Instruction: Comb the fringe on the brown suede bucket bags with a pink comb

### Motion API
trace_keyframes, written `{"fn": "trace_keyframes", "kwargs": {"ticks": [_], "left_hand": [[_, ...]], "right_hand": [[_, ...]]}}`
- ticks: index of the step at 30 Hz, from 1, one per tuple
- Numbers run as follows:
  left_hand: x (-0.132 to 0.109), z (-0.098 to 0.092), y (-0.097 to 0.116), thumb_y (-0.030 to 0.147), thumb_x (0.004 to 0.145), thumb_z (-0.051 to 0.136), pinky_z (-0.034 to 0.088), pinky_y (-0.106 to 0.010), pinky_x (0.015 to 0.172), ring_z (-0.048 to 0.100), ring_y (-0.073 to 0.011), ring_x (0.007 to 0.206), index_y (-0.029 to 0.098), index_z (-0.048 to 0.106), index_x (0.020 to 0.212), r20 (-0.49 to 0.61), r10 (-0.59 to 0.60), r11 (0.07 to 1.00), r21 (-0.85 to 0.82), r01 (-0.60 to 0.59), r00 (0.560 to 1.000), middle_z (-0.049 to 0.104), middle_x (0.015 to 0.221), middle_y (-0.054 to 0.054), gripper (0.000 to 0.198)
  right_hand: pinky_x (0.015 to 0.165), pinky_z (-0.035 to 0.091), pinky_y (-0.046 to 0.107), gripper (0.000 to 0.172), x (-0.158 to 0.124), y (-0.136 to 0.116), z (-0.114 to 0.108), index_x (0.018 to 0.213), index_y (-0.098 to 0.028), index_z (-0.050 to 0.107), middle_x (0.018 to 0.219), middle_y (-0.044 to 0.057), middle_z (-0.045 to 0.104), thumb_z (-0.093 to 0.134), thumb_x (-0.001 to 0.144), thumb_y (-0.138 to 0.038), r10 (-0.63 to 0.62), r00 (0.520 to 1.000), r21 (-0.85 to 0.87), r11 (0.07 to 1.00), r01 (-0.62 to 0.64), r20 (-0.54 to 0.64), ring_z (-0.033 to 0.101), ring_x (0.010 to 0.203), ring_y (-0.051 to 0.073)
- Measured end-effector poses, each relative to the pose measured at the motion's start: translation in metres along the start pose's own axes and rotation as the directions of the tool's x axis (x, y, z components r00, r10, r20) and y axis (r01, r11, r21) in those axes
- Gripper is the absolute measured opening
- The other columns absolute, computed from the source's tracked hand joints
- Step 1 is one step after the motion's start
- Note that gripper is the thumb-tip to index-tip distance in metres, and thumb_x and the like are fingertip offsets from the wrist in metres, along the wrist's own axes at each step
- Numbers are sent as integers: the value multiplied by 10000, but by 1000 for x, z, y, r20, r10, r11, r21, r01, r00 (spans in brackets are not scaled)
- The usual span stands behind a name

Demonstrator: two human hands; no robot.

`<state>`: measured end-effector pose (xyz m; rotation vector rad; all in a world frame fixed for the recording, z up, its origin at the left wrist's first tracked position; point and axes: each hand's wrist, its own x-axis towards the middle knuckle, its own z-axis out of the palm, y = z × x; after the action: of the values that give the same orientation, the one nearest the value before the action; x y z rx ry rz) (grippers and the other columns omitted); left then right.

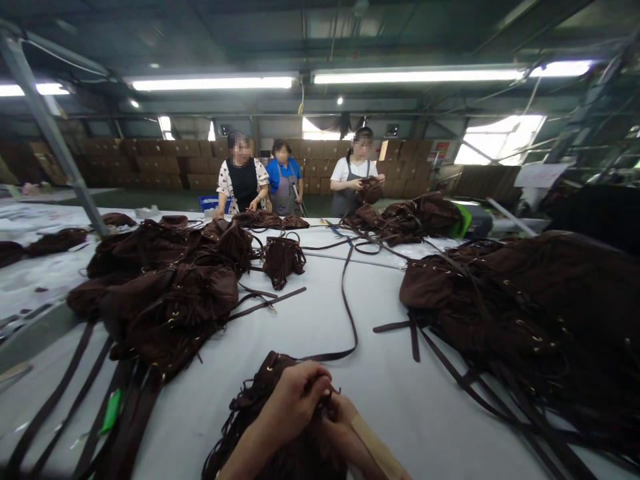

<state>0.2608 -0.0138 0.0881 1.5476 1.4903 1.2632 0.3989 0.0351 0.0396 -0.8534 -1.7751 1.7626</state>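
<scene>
A dark brown fringed bag [243, 417] with metal eyelets lies on the white table right in front of me. My left hand [297, 393] reaches over it, fingers closed in a pinch at its upper edge. Close against it, my right hand [345, 420] is also closed on the bag, with a tan band at the wrist. A thin dark end, maybe of a cord, pokes out between the fingertips; the exact part pinched is hidden. From the bag's top a long brown strap [350, 313] curves away across the table.
Brown bags are heaped at left [175, 307] and right [500, 300], straps trailing. A small fringed bag [284, 260] lies mid-table. A green object [111, 411] rests on straps at lower left. Across the table stand three people; one person [357, 173] handles a brown bag. A metal post [55, 133] rises left.
</scene>
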Motion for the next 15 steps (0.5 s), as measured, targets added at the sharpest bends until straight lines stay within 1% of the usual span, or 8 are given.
{"fn": "trace_keyframes", "kwargs": {"ticks": [2, 4, 5, 7, 9, 11, 13, 15], "left_hand": [[-1, -16, -3, 396, 911, 527, 423, -234, 601, 546, -114, 649, 196, 619, 1057, -146, -64, 987, -157, 41, 987, 649, 845, -18, 265], [-4, -30, -11, 394, 881, 559, 350, -202, 486, 452, -66, 540, 207, 551, 1170, -299, -164, 936, -347, 53, 940, 636, 919, -17, 344], [-6, -34, -15, 362, 850, 592, 319, -190, 458, 416, -48, 518, 212, 531, 1197, -326, -212, 901, -430, 56, 921, 632, 984, -25, 383], [-11, -30, -25, 267, 746, 673, 306, -175, 454, 426, -32, 538, 227, 518, 1228, -236, -273, 825, -556, 101, 933, 612, 1123, -43, 507], [-17, -12, -32, 186, 650, 727, 356, -171, 510, 507, -56, 619, 223, 539, 1223, 36, -253, 749, -626, 219, 967, 625, 1122, -43, 604], [-22, 15, -38, 187, 642, 752, 426, -199, 624, 579, -118, 743, 185, 604, 1134, 254, -169, 740, -605, 293, 952, 659, 990, -36, 513], [-25, 41, -45, 290, 753, 693, 454, -247, 705, 593, -161, 779, 145, 661, 929, 300, -114, 832, -492, 255, 947, 662, 827, -38, 230], [-24, 62, -55, 373, 857, 558, 455, -279, 695, 593, -179, 730, 150, 649, 747, 215, -144, 933, -295, 205, 966, 650, 724, -49, 266]], "right_hand": [[420, 395, 197, 465, -4, 1, 4, 1000, -139, 676, 688, 20, 662, 722, 742, -524, 58, 997, 189, 980, -67, 50, 505, 452, 88], [384, 339, 159, 532, -11, 0, 3, 1109, -148, 643, 773, 37, 691, 757, 730, -503, 100, 992, 418, 900, -125, 80, 476, 431, 55], [369, 317, 149, 548, -15, -2, 2, 1122, -149, 634, 777, 39, 696, 779, 716, -488, 110, 990, 503, 853, -139, 87, 463, 418, 45], [340, 281, 138, 537, -20, -5, -1, 1104, -149, 627, 697, 14, 680, 796, 708, -471, 120, 990, 577, 805, -140, 73, 415, 370, 33], [322, 267, 135, 532, -24, -7, -3, 1091, -147, 618, 568, -26, 625, 794, 713, -477, 133, 989, 583, 800, -146, 66, 369, 331, 35], [319, 269, 131, 551, -26, -7, -4, 1095, -154, 612, 526, -43, 595, 794, 706, -499, 147, 989, 572, 810, -130, 16, 376, 337, 44], [315, 259, 132, 521, -30, -7, -5, 1022, -162, 632, 515, -49, 573, 777, 706, -551, 190, 981, 564, 815, -130, -48, 393, 356, 51], [296, 213, 140, 477, -34, -8, -6, 839, -159, 645, 454, -58, 510, 715, 737, -620, 248, 966, 543, 822, -172, -69, 358, 336, 47]]}}
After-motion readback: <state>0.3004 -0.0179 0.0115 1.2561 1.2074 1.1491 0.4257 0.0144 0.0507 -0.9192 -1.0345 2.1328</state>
